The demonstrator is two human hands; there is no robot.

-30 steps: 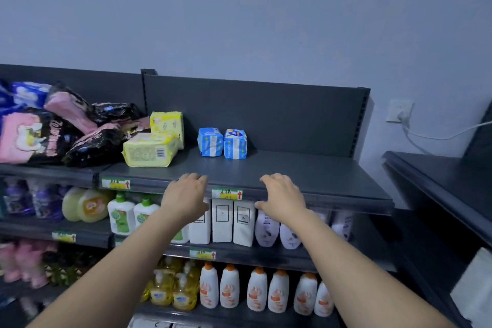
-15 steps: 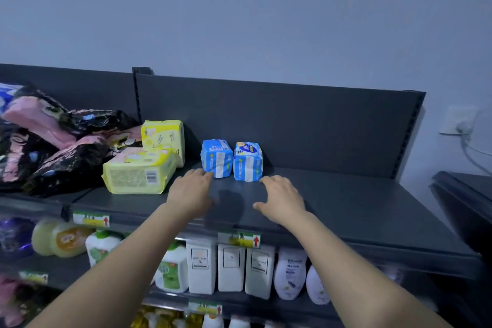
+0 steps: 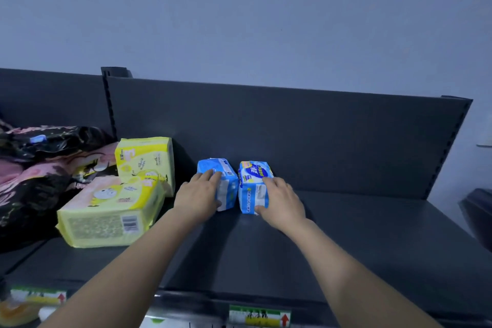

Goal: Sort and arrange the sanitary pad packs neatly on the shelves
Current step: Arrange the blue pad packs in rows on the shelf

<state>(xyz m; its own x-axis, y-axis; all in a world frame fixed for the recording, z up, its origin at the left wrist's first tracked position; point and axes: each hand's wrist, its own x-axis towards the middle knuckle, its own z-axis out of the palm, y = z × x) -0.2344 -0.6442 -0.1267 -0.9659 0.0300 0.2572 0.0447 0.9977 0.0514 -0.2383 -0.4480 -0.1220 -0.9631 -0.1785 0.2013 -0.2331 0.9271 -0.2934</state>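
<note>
Landmark = the two blue packs.

Nearest, in front of them: shelf lip with a price tag [image 3: 259, 316]. A second earlier both hands were at that lip; half a second earlier they were on the deck, short of the packs. By this frame they had closed the gap.

Left hand [image 3: 198, 196] gripped the left blue pack [image 3: 229, 181], fingers laid over its top, thumb on the front face. Right hand [image 3: 282, 200] gripped the right blue pack [image 3: 253, 181] the same way. Both packs stood upright with a narrow gap between them, apparently where they had been all along.

Read: reach done, grasp made, nothing lifted or slid yet. The sort was barely begun.

Room: the top shelf [image 3: 346, 234] was bare in front of and right of the blue packs, out to its right end. That looked like the easy direction to move.

Left of them it was tight. A flat yellow pack [image 3: 106, 213] lay skewed near the left forearm, with an upright yellow pack [image 3: 145, 160] behind it and near the left blue pack. Further left, a loose heap of black-and-pink packs [image 3: 34, 173] was piled against the yellow ones.

Behind the blue packs: back panel [image 3: 292, 136], close, so no room to push deeper. I couldn't tell whether they touched it. An upright post [image 3: 109, 104] split the panel behind the yellow packs. Beyond that, plain wall [image 3: 239, 21].
</note>
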